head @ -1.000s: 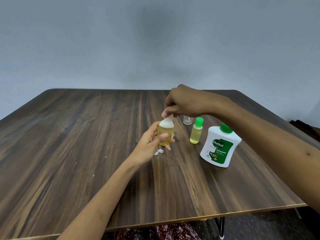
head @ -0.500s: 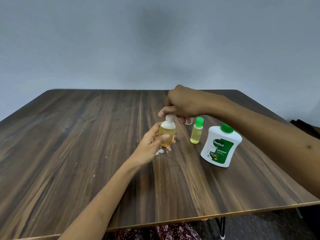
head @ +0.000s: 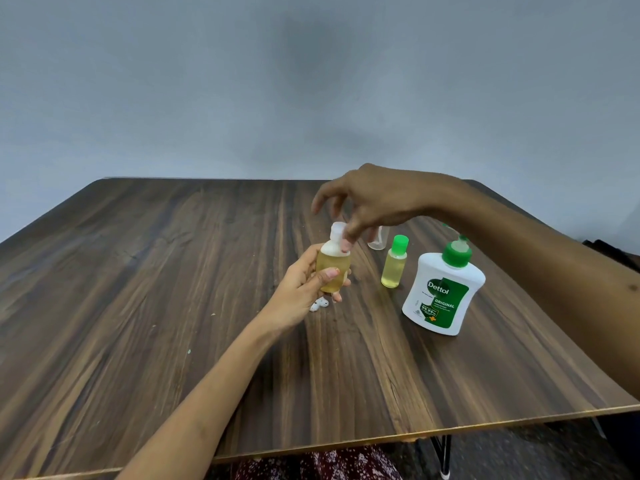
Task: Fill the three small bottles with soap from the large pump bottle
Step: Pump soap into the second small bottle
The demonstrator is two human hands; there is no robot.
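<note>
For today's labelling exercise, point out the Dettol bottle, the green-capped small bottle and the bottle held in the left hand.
Dettol bottle (head: 446, 299): head view, on its green front label.
Green-capped bottle (head: 393, 270): head view, on its yellow-filled body.
Held bottle (head: 333, 268): head view, on its amber body between the fingers.

The right hand is motion-blurred, so whether its fingers grip the white cap or only touch it cannot be told. Behind those fingers, a clear bottle is mostly hidden; whether it holds any soap is unclear. The pump head is half covered by the right forearm. Below the left hand's fingertips, a small white thing is partly hidden and too small to identify. Both arms run out of the picture's edge.
</note>
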